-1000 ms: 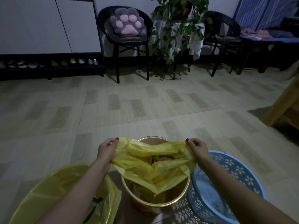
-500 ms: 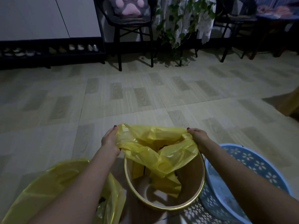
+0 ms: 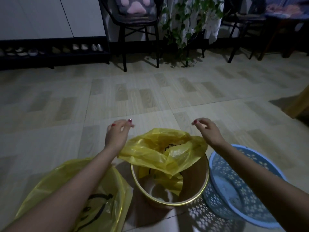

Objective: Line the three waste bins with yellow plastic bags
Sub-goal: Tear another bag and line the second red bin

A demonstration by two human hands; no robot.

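Both hands, left (image 3: 115, 136) and right (image 3: 209, 131), released yellow bag (image 3: 163, 151), lifted above it, fingers loose.

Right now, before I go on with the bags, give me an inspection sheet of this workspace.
Surface: tiled floor, patterned, dimly lit.
Job's things: left bin lined with a yellow bag; gold-rimmed bin with a yellow bag draped half in, not over the rim; blue bin unlined.
Clutter: nothing seen.
Hands: left hand and right hand above the middle bag, fingers loosely curled, holding nothing.
Cables: nothing seen.
Surroundings: shoe rack, chair with paw cushion, trailing plant.
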